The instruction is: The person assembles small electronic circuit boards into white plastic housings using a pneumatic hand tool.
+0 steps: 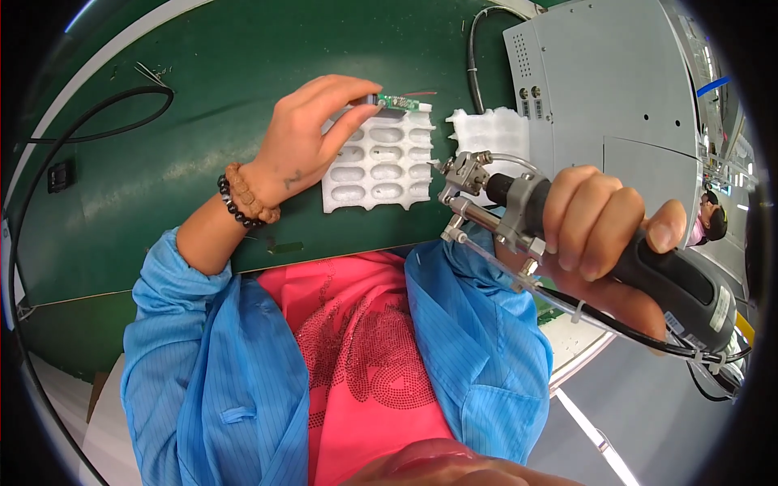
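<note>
Head view, and the left hand [320, 121] has thumb and forefinger clamped on a small green circuit board [399, 103], right at the far edge of a white moulded tray [348, 193]; whether it rests there, I can't tell. Over to the right hand [604, 235]: fingers wrapped tight round a black-handled wire-feed soldering gun [535, 206], its tip near the tray's right edge, apart from the board. So, as I judge it, board and tool are both in hand, with contact not yet made; any joints are too small to read, so what's done or left on the board stays uncertain. Beneath it all, a scuffed dark-green worktop [219, 81]. A second white tray [490, 130] sits beside a grey metal cabinet [600, 97], a black cable [105, 104] curls at left, and another person [713, 217] shows at the far right.
</note>
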